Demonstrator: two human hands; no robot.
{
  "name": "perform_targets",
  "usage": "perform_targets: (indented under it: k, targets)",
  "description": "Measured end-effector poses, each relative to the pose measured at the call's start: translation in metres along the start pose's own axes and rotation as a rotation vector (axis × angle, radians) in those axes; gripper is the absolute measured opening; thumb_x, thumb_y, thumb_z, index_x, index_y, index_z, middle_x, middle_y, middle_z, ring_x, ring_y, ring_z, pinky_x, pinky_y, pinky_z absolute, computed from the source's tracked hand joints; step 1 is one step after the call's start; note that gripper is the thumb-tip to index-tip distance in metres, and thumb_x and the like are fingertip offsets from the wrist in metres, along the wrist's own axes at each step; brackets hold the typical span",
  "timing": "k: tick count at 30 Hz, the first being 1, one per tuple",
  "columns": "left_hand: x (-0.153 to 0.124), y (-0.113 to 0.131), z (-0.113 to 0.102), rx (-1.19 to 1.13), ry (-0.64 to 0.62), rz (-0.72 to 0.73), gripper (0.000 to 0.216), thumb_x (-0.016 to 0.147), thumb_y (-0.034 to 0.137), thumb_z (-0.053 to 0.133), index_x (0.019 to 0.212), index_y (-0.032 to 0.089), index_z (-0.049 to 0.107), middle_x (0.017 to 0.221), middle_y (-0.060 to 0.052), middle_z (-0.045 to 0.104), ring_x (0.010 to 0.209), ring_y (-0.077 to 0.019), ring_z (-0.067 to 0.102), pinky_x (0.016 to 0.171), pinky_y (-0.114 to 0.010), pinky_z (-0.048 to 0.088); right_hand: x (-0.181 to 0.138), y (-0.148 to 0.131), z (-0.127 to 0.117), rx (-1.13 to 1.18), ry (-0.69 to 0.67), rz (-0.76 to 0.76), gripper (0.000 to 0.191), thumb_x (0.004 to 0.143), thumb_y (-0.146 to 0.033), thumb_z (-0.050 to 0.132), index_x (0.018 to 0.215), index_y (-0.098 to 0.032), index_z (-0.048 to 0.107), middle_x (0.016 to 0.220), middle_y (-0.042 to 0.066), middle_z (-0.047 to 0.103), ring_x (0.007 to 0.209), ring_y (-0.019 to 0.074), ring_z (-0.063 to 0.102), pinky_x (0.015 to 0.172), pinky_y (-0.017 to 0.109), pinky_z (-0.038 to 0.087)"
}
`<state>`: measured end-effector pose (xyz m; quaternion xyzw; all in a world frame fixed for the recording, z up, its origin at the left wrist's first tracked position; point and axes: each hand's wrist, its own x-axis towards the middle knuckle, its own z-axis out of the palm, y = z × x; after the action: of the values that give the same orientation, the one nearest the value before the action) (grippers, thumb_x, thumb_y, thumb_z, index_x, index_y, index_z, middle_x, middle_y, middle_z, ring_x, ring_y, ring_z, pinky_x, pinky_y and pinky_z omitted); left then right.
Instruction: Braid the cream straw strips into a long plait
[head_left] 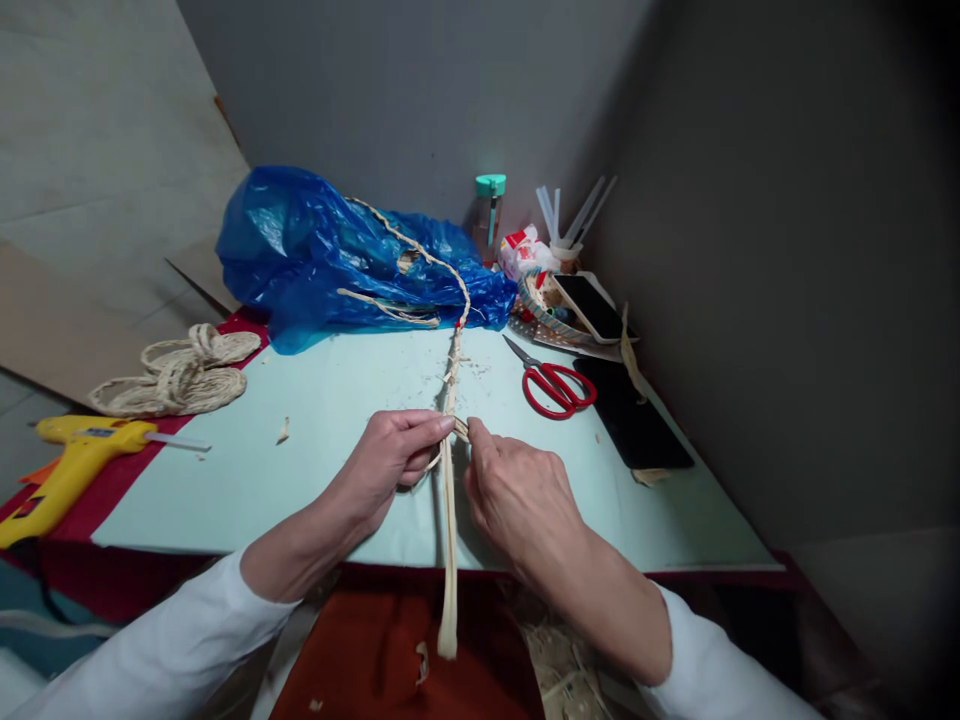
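Note:
A long pale braid (454,350) of dried plant fibre runs from the blue plastic bag down to my hands at the table's front. My left hand (401,445) pinches the braid's working end between thumb and fingers. Close beside it, my right hand (514,480) has its fingers closed on a short folded strand at the same spot. From between the hands a loose fibre strip (448,560) hangs past the table edge. Some of the right hand's fingers are hidden behind its back.
Red-handled scissors (551,385) and a black tablet-like slab (637,415) lie at right. A blue bag (300,260) sits at the back. To the left are woven sandals (184,375) and a yellow glue gun (82,455). A phone (596,308) rests on a basket at the back right.

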<state>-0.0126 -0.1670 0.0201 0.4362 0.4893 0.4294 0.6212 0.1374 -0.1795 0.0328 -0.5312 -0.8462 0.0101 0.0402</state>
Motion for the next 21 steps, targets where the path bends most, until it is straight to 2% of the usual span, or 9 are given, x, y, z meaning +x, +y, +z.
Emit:
perform_targets:
  k: [2, 5, 8, 11, 14, 18, 21]
  targets:
    - [0.0, 0.001, 0.0, -0.005, 0.029, -0.001, 0.025, 0.078, 0.034, 0.067, 0.074, 0.011, 0.063, 0.056, 0.008, 0.023, 0.047, -0.004, 0.014, 0.043, -0.022, 0.007, -0.001, 0.001, -0.003, 0.057, -0.015, 0.002, 0.033, 0.089, -0.015, 0.039, 0.118, -0.011, 0.053, 0.083, 0.013, 0.068, 0.067, 0.023, 0.063, 0.052, 0.029, 0.029]
    - [0.001, 0.003, 0.001, -0.008, 0.042, 0.013, 0.024, 0.078, 0.034, 0.068, 0.071, 0.01, 0.063, 0.056, 0.007, 0.026, 0.047, -0.0035, 0.016, 0.043, -0.022, 0.007, -0.004, 0.009, -0.007, 0.328, -0.021, -0.026, 0.027, 0.096, -0.025, 0.034, 0.113, -0.016, 0.054, 0.083, 0.008, 0.067, 0.069, 0.0195, 0.061, 0.057, 0.028, 0.031]
    - [0.001, 0.002, 0.001, -0.013, 0.05, 0.018, 0.025, 0.077, 0.033, 0.068, 0.07, 0.011, 0.062, 0.055, 0.007, 0.027, 0.047, -0.0038, 0.016, 0.043, -0.023, 0.007, -0.005, 0.021, -0.006, 0.638, -0.033, -0.033, 0.035, 0.1, -0.036, 0.026, 0.09, -0.019, 0.055, 0.074, 0.002, 0.062, 0.065, 0.014, 0.055, 0.06, 0.025, 0.032]
    - [0.002, 0.0, 0.002, -0.007, 0.06, 0.02, 0.025, 0.077, 0.034, 0.068, 0.068, 0.012, 0.061, 0.053, 0.008, 0.022, 0.046, -0.0042, 0.014, 0.043, -0.023, 0.007, -0.002, 0.029, -0.001, 0.756, -0.035, -0.011, 0.037, 0.099, -0.038, 0.028, 0.075, -0.019, 0.048, 0.065, -0.001, 0.053, 0.061, 0.0119, 0.048, 0.058, 0.024, 0.031]
    - [0.001, -0.002, 0.006, 0.056, 0.099, 0.03, 0.027, 0.077, 0.036, 0.067, 0.065, 0.012, 0.062, 0.049, 0.008, 0.029, 0.044, -0.0043, 0.018, 0.042, -0.023, 0.009, -0.001, 0.029, -0.001, 0.654, -0.007, 0.008, 0.031, 0.098, -0.033, 0.033, 0.075, -0.019, 0.049, 0.064, -0.002, 0.054, 0.059, 0.0117, 0.047, 0.057, 0.025, 0.029]
    - [0.002, -0.004, 0.013, 0.143, 0.128, 0.08, 0.03, 0.078, 0.036, 0.065, 0.06, 0.011, 0.064, 0.05, 0.002, 0.048, 0.043, -0.004, 0.026, 0.043, -0.023, 0.016, -0.006, 0.019, -0.011, 0.316, 0.048, 0.047, 0.021, 0.093, -0.025, 0.041, 0.079, -0.019, 0.056, 0.069, 0.003, 0.062, 0.057, 0.0141, 0.051, 0.055, 0.028, 0.026]
    - [0.002, -0.005, 0.017, 0.157, 0.118, 0.102, 0.028, 0.079, 0.033, 0.063, 0.062, 0.011, 0.066, 0.043, 0.003, 0.046, 0.042, -0.0048, 0.029, 0.044, -0.022, 0.017, -0.012, 0.004, -0.014, 0.077, 0.059, 0.016, 0.014, 0.087, -0.015, 0.047, 0.091, -0.017, 0.06, 0.077, 0.008, 0.066, 0.063, 0.0181, 0.058, 0.051, 0.029, 0.024]
